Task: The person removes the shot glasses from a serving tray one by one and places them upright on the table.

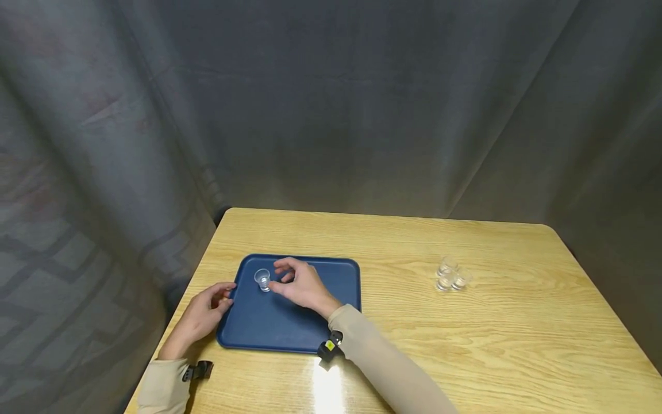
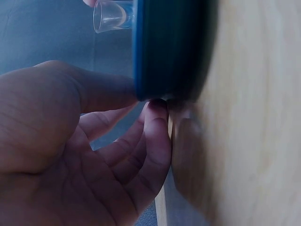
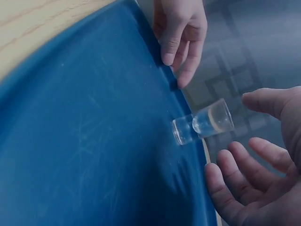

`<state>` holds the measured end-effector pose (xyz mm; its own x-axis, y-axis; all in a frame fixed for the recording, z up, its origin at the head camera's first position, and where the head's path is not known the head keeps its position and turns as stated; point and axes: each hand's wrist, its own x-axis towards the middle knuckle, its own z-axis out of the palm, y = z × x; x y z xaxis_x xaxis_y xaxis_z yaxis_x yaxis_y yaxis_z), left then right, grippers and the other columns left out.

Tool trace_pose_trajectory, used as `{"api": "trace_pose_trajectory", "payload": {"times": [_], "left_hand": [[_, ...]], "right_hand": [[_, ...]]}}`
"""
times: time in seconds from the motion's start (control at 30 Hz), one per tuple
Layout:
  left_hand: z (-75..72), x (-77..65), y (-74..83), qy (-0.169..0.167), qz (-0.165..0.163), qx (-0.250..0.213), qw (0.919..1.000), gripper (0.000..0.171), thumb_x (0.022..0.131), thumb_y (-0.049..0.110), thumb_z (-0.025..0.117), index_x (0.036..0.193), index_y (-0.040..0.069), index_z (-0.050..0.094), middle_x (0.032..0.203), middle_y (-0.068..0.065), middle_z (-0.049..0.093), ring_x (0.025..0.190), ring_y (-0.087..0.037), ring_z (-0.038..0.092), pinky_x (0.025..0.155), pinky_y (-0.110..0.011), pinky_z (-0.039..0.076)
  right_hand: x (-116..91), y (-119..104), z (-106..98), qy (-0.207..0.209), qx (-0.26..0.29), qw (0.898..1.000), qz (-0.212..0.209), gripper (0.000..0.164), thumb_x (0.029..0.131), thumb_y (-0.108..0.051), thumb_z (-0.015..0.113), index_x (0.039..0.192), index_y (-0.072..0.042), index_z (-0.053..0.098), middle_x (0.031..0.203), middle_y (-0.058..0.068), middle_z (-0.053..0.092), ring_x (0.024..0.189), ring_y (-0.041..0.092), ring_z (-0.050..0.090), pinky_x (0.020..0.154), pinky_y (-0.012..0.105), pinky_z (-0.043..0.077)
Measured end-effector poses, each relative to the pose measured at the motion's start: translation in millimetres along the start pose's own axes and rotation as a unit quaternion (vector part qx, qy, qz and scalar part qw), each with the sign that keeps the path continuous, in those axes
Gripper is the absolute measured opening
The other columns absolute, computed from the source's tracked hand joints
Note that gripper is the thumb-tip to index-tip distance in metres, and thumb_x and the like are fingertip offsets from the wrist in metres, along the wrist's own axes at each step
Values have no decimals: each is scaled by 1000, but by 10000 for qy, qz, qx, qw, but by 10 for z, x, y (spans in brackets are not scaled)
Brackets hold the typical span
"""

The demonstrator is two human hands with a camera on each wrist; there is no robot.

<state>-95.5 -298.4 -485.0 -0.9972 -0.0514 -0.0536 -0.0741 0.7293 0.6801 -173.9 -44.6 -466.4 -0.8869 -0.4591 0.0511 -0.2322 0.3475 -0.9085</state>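
A small clear shot glass (image 1: 262,278) stands upright on the blue tray (image 1: 279,332), near its far left corner. My right hand (image 1: 304,286) hovers over the tray just right of the glass. In the right wrist view its thumb and fingers are spread around the glass's upper end, with a gap between them and the shot glass (image 3: 203,122). At the tray's left edge, my left hand (image 1: 200,315) pinches the rim. The left wrist view has the thumb against the tray (image 2: 155,52) and fingertips at its underside.
To the right, clear shot glasses (image 1: 447,275) stand close together on the wooden table (image 1: 507,322). Grey curtains (image 1: 341,115) hang behind the table and at both sides.
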Motion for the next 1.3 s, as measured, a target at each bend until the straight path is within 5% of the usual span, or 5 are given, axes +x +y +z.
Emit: {"api": "trace_pose_trajectory", "payload": {"times": [0.3, 1.3], "left_hand": [[20, 5, -9, 30, -16, 22, 10000, 37, 102, 3, 65, 138, -1, 65, 109, -14, 69, 91, -20, 61, 76, -26, 48], [16, 3, -27, -13, -77, 23, 10000, 38, 102, 4, 65, 140, 0, 65, 111, -15, 70, 93, -21, 62, 78, -27, 49]], "right_hand": [[100, 9, 166, -271, -340, 9990, 98, 47, 90, -31, 86, 132, -16, 72, 123, 1, 74, 94, 8, 69, 78, 22, 54], [139, 140, 275, 164, -166, 9997, -75, 34, 89, -29, 87, 119, -15, 77, 110, 3, 78, 77, -4, 65, 70, 17, 52]]}}
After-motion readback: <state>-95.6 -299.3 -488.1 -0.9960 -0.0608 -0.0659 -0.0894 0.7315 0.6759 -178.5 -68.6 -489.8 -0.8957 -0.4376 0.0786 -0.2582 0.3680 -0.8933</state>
